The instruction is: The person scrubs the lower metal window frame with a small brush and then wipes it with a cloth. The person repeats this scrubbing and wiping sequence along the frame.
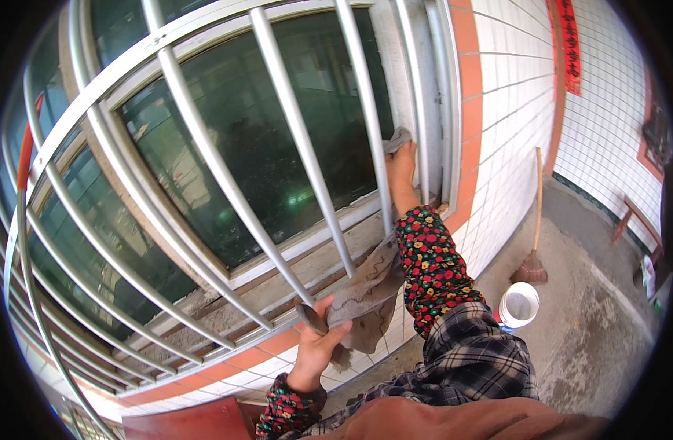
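Note:
My right hand [403, 171] reaches between two metal window bars [364, 110]. It holds a bunched grey cloth [398, 139] beside the white window frame [399, 71], near the dark glass pane [314, 115]. Lower down, outside the bars, my left hand [317, 342] grips a dirty grey-brown rag [366, 305] that hangs in front of the sill. A dark rounded piece [311, 319] sticks out between thumb and fingers of this hand; I cannot tell whether it is part of the rag.
A white bucket [520, 306] stands on the concrete floor [567, 341] to the right. Behind it a broom [533, 264] leans on the tiled wall [512, 110]. A wooden stool [633, 220] is farther right. At left, a curved pole with an orange end [25, 154] rests against the bars.

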`<state>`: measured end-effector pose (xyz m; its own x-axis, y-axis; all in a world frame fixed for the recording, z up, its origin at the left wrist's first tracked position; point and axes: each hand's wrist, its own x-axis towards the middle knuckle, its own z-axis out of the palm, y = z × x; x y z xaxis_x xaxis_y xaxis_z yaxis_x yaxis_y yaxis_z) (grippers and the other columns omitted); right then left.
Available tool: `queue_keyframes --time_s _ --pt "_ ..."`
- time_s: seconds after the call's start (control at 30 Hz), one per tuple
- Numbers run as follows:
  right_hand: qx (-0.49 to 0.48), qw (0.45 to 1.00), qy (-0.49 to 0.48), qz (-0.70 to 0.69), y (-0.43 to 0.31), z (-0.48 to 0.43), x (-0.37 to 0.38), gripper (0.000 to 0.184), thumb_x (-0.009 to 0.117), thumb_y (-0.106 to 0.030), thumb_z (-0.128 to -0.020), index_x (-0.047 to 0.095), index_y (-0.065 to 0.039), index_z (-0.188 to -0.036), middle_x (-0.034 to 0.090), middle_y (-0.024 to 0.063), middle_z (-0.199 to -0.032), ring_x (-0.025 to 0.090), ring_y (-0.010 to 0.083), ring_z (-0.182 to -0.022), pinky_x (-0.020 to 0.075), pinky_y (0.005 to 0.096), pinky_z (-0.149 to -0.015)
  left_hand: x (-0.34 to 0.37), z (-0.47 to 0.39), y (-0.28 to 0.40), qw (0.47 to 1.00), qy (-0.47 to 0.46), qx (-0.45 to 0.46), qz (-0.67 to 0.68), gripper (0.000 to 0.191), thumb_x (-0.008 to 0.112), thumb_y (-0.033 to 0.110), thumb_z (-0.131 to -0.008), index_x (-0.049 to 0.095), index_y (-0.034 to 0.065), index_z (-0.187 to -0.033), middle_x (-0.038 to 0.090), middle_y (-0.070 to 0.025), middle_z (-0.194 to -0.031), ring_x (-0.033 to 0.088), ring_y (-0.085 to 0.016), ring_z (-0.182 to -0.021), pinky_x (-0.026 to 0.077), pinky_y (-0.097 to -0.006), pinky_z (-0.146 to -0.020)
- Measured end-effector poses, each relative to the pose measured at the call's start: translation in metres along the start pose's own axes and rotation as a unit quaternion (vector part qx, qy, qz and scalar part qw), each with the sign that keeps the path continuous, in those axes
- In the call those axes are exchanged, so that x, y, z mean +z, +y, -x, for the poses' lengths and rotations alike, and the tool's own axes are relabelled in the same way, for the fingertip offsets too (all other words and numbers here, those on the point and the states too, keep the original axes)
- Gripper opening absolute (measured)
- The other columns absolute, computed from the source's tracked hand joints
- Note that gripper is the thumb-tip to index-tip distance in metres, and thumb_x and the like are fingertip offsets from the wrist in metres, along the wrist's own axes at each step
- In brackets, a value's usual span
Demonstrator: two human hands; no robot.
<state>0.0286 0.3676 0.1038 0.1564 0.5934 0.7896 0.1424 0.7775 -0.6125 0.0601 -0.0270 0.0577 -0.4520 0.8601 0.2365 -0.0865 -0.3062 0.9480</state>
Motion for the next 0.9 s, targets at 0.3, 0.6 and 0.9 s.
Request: queue_keyframes --time_s 0.3,0.6,0.9 --pt "0.098 0.972 -0.178 0.118 0.036 0.01 0.016 0.053 0.075 -0.019 -0.078 0.054 0.008 -0.119 0.048 0.0295 -0.133 0.052 0.0446 -0.118 0.0448 0.0437 -0.1 0.001 -0.026 -0.034 0.998 0.042 -0.009 -0.04 0.048 0.062 0.003 -0.095 0.045 -0.0032 -0.139 0.058 -0.0081 -0.127 0.051 -0.014 -0.119 0.04 -0.0295 -0.103" --pt "0.049 0.913 -0.396 0.09 0.013 0.058 -0.05 0.023 0.062 -0.02 -0.093 0.062 0.003 -0.098 0.068 0.0206 -0.087 0.066 0.0351 -0.081 0.0512 0.0421 -0.072 -0.008 -0.019 -0.067 0.991 0.112 -0.033 -0.069 0.049 0.063 0.005 -0.095 0.045 -0.0014 -0.139 0.06 -0.0079 -0.124 0.053 -0.013 -0.114 0.042 -0.0287 -0.099" --pt "0.007 0.89 -0.333 -0.313 -0.145 0.08 -0.148 0.016 0.051 -0.002 -0.099 0.062 0.004 -0.11 0.068 0.0165 -0.101 0.069 0.0206 -0.088 0.0566 0.0315 -0.074 -0.047 0.009 -0.079 0.976 0.123 0.053 -0.172 0.049 0.066 0.009 -0.094 0.046 0.0045 -0.138 0.061 -0.0028 -0.109 0.054 -0.01 -0.095 0.047 -0.0238 -0.079"
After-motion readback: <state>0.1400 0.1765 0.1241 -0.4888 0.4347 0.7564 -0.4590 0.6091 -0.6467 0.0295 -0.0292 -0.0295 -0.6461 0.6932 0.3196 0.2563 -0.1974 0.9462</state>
